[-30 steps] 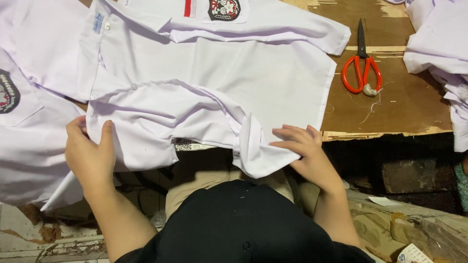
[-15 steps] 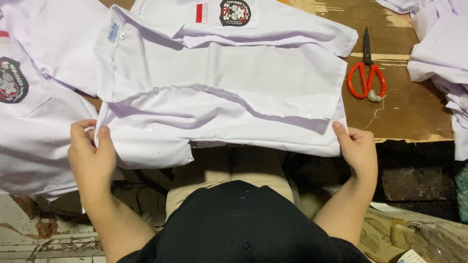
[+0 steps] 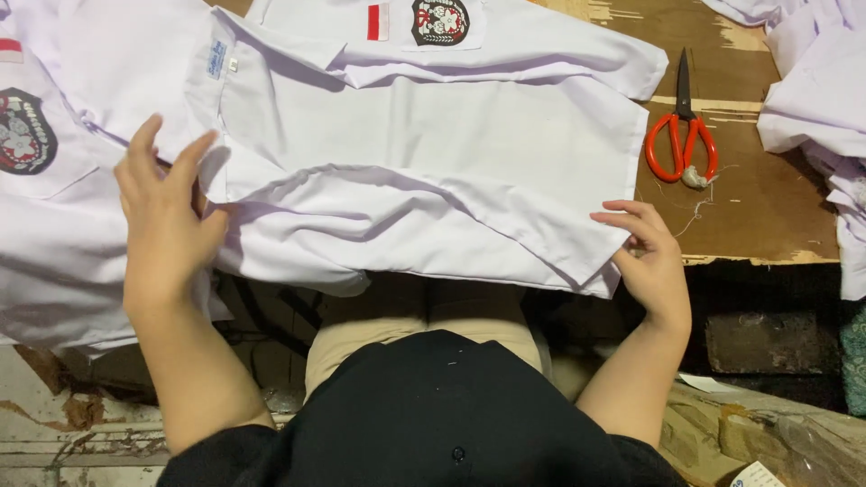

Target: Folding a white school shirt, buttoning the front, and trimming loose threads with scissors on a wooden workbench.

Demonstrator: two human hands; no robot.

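Head view: white shirt (image 3: 433,180) lies across the desk (image 3: 749,198), long axis left to right, lower edge hanging toward the lap. Left hand (image 3: 167,221) rests spread and released on its left side; right hand (image 3: 651,257), fingers (image 3: 622,219) loosely curled, touches the lower right corner, grip uncertain. Scissors (image 3: 683,135) lie apart to the right.

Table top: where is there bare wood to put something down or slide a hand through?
Bare wooden table shows only on the right, between the folded white shirt, the red-handled scissors and the heap of white cloth; the widest patch lies below the scissors, beside the right hand. Left of that, shirts cover everything around the left hand.
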